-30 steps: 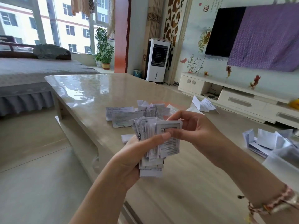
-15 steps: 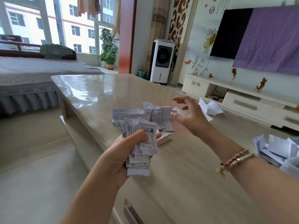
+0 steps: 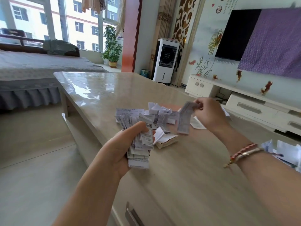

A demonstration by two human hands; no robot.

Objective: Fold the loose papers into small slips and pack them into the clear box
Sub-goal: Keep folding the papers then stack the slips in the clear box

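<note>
My left hand [image 3: 120, 149] grips a thick bundle of folded paper slips [image 3: 140, 144] above the near part of the beige table [image 3: 101, 95]. My right hand [image 3: 208, 113] pinches one long printed slip [image 3: 184, 119] by its top end, and the slip hangs down, blurred, over the table. Behind the bundle lies a heap of loose papers [image 3: 156, 113] on the tabletop. A small stack of folded slips [image 3: 166, 141] rests just right of the bundle. At the right edge of the view lie more white papers [image 3: 283, 150]; I cannot make out the clear box there.
A single sheet [image 3: 197, 123] lies flat under my right hand. A drawer handle [image 3: 133, 216] shows on the table's near side. Beyond the table stand a white air cooler [image 3: 167, 61], a low TV cabinet [image 3: 254, 108] and a grey-covered bed [image 3: 32, 70] on the left.
My right hand reached away from the bundle to the heap and now holds a single long slip lifted from it. The left hand keeps its bundle, slightly lower and nearer.
</note>
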